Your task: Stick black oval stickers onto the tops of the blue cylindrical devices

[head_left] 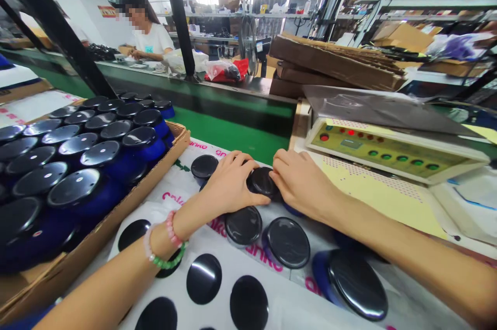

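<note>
Between my two hands is a round piece with a glossy black disc top point(263, 181); its sides are mostly hidden. My left hand point(229, 182) curls around its left side, thumb at the near rim and fingers at the far side. Bent fingers of my right hand point(297, 177) press together at its right rim. Similar black-topped round pieces stand close by: one point(204, 166) behind my left hand, one point(243, 225) in front, another point(287, 242) to its right. A larger-looking one with blue sides point(355, 283) is below my right forearm. A white sheet with black round discs point(204, 278) lies nearest me.
At left, a cardboard tray point(171, 151) holds many blue pieces with black tops. A control box point(396, 149) with buttons and a red light stands at right. Flattened cardboard point(334, 63) is stacked behind it. Beyond the green belt point(233, 125), a person point(149, 35) sits working.
</note>
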`<action>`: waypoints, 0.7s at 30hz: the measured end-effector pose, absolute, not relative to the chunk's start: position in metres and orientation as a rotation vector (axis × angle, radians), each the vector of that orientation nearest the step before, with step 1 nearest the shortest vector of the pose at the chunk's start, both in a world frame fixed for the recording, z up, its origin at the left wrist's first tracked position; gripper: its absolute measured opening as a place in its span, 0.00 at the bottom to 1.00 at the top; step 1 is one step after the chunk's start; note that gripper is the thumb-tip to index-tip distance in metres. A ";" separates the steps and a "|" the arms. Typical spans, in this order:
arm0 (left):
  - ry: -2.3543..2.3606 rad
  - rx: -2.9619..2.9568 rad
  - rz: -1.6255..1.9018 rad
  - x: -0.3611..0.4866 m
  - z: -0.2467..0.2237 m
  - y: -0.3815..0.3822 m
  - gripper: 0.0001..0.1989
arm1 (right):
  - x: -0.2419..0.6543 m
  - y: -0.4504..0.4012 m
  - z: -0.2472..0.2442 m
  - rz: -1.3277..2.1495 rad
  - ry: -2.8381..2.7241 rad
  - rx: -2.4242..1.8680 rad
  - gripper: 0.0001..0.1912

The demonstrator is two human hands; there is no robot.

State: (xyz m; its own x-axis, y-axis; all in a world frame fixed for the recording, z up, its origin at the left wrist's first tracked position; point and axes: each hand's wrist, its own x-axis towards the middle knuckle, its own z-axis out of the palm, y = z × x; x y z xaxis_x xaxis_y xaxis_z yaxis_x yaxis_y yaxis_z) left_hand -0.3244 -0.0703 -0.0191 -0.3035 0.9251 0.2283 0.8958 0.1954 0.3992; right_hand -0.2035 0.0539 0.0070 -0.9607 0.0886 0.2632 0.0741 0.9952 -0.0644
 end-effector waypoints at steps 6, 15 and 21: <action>2.364 1.795 0.784 -0.319 0.031 -0.110 0.31 | -0.153 -0.009 0.036 0.298 -2.935 0.409 0.09; 2.454 1.311 0.687 -0.263 -0.041 -0.215 0.03 | -0.151 -0.037 0.006 0.615 -3.310 0.898 0.17; 2.483 1.360 0.758 -0.263 -0.050 -0.216 0.04 | -0.156 -0.044 0.013 0.377 -3.270 1.027 0.16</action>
State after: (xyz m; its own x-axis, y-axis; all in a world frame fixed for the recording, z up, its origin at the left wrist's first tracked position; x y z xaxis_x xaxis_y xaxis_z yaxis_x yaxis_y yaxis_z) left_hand -0.2628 -0.2156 -0.0497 -0.5521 0.8316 0.0602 0.7235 0.4420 0.5302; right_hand -0.1565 -0.0441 0.0130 -0.7800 -0.5847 -0.2229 -0.5186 0.8034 -0.2925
